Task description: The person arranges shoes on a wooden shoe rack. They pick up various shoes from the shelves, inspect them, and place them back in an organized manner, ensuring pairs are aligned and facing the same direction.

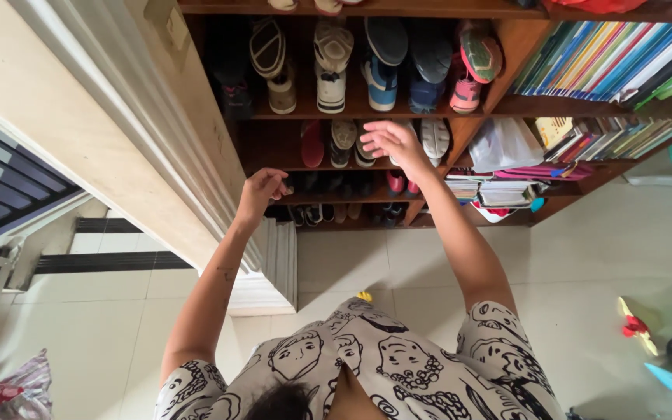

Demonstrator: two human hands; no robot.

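You are reaching both hands toward the wooden shoe rack (274, 117) in the upper middle of the frame. Your right hand (393, 144) is hovering with its grip released, fingers spread, just in front of a white shoe (435, 138) standing sole-out on the second shelf; whether it is touching the shoe is unclear. Your left hand (262, 189) is sitting lower and to the left, fingers loosely curled, grasping nothing visible, near the dark shoes (328, 184) on the shelf below. Sneakers (331, 66) with ribbed rubber soles are lining the shelf above. Glossy, thin-spined books (608, 54) are leaning at the upper right.
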